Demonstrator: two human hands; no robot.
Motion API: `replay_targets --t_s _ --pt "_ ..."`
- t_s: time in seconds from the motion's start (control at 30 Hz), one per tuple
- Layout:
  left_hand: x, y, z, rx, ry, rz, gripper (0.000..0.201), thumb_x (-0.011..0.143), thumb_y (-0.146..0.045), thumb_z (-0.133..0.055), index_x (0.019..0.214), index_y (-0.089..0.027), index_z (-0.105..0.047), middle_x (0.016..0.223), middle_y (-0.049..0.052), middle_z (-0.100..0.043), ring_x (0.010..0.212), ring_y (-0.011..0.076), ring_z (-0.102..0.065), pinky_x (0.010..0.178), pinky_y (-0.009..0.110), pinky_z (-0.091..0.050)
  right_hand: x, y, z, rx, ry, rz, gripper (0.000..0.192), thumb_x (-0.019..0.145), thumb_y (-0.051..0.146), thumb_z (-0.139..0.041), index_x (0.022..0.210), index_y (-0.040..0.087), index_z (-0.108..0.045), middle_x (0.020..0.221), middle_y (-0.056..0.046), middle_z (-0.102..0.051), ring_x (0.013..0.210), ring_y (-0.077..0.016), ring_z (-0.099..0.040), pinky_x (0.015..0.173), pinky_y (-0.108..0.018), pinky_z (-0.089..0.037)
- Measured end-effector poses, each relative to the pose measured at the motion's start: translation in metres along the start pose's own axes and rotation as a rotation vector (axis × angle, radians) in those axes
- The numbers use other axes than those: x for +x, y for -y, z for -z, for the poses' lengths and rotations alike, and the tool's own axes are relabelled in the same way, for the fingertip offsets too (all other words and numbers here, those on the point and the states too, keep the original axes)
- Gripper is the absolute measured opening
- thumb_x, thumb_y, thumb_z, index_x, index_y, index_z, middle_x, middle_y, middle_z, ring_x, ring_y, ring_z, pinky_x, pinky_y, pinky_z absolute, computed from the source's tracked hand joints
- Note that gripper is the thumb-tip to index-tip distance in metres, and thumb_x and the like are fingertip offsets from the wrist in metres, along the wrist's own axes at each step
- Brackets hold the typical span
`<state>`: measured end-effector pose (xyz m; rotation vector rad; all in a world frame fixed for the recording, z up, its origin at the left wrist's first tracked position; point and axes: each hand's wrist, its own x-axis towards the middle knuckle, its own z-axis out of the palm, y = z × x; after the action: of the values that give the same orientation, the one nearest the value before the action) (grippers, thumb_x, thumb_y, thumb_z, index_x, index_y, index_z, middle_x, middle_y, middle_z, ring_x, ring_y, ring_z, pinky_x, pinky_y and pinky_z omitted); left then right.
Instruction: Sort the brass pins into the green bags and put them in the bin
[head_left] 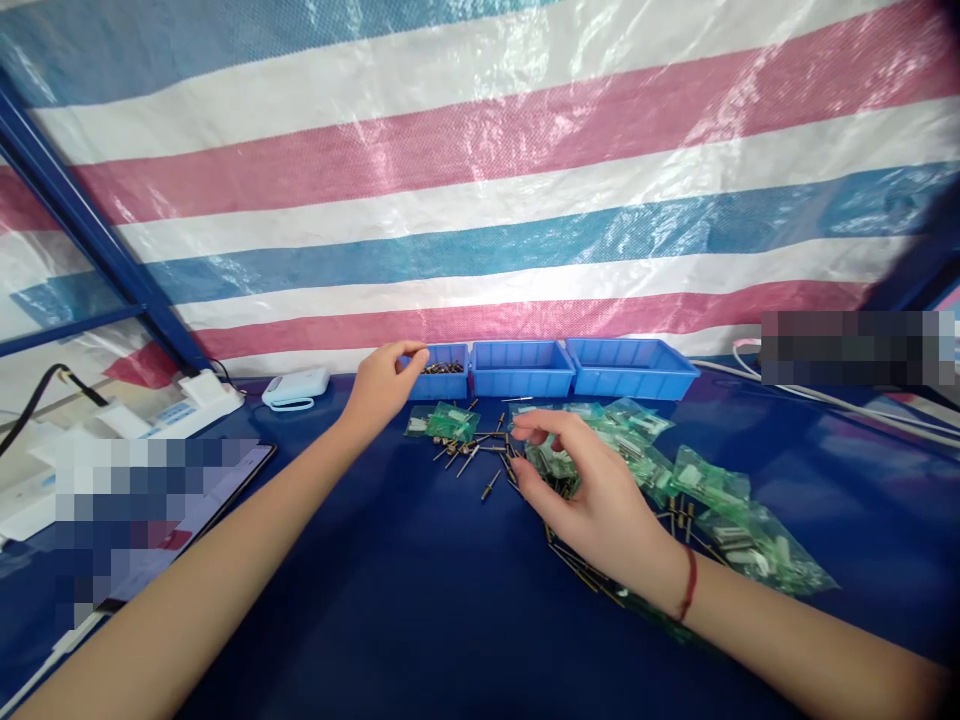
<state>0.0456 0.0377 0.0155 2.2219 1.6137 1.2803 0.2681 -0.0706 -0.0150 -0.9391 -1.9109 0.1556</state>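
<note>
Here the left hand [384, 385] pinches its fingertips over the leftmost small blue plastic bin [444, 372], while the right hand [592, 495], fingers loosely spread, rests on thin dark metal pins [480, 455] scattered across the blue worktop [420, 600].

Bright, even daylight filters through the striped plastic sheet [480, 180], which carries white glare along its folds. The glossy blue desk [420, 600] mirrors the sheet's stripes at right and shows only faint, soft shadows under the arms. The wide lens bows the sheet's stripes and stretches the forearms at the lower corners. Pixelated blocks mask patches at left and right; a dark blur intrudes top right.
</note>
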Motion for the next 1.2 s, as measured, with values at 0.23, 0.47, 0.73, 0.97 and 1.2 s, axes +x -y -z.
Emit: replay_targets --t_s 0.23,0.47,0.73,0.97,1.2 --pt "-0.035 -0.003 -0.002 0.085 0.313 -0.205 0.019 0.087 -0.026 -0.052 0.088 -0.021 -0.07 0.09 0.004 -0.067 0.085 0.0194 -0.064 0.081 0.03 -0.047 0.0 -0.002 -0.006 0.012 0.098 -0.048 0.024 0.085 0.012 -0.053 0.107 0.02 -0.054 0.099 -0.005 -0.063 0.095 -0.0204 -0.059 0.084 -0.036 -0.048" --pt "-0.057 -0.007 0.0 0.237 0.55 -0.284 0.012 0.086 -0.022 -0.054 0.089 -0.019 -0.066 0.085 0.003 -0.065 0.076 0.0182 -0.061 0.071 0.028 -0.045 -0.002 -0.003 -0.007 0.026 0.148 -0.089 0.019 0.084 0.011 -0.052 0.101 0.02 -0.057 0.097 -0.005 -0.063 0.096 -0.0203 -0.059 0.085 -0.037 -0.047" --pt "-0.055 -0.014 0.002 0.191 0.554 -0.251 0.012 0.086 -0.015 -0.053 0.089 -0.018 -0.064 0.084 0.001 -0.065 0.07 0.0142 -0.058 0.067 0.025 -0.043 -0.002 -0.004 -0.006 0.033 0.156 -0.081 0.017 0.084 0.01 -0.053 0.095 0.02 -0.06 0.093 -0.004 -0.066 0.093 -0.0199 -0.059 0.084 -0.036 -0.047" --pt "-0.062 -0.043 0.009 -0.119 0.563 -0.12 0.009 0.084 -0.026 -0.059 0.088 -0.021 -0.065 0.066 -0.005 -0.055 0.058 0.0106 -0.048 0.055 0.022 -0.038 -0.002 -0.005 -0.006 0.064 0.119 -0.118 0.013 0.084 0.014 -0.057 0.094 0.02 -0.064 0.092 -0.004 -0.069 0.091 -0.0205 -0.059 0.083 -0.038 -0.047" --pt "-0.07 -0.059 0.011 -0.384 0.643 0.03 0.013 0.089 -0.027 -0.053 0.087 -0.019 -0.063 0.078 -0.002 -0.064 0.069 0.0113 -0.057 0.062 0.021 -0.043 -0.001 -0.003 -0.003 0.11 0.112 -0.087 0.011 0.086 0.014 -0.057 0.088 0.021 -0.066 0.084 -0.001 -0.069 0.084 -0.0183 -0.06 0.078 -0.035 -0.045"
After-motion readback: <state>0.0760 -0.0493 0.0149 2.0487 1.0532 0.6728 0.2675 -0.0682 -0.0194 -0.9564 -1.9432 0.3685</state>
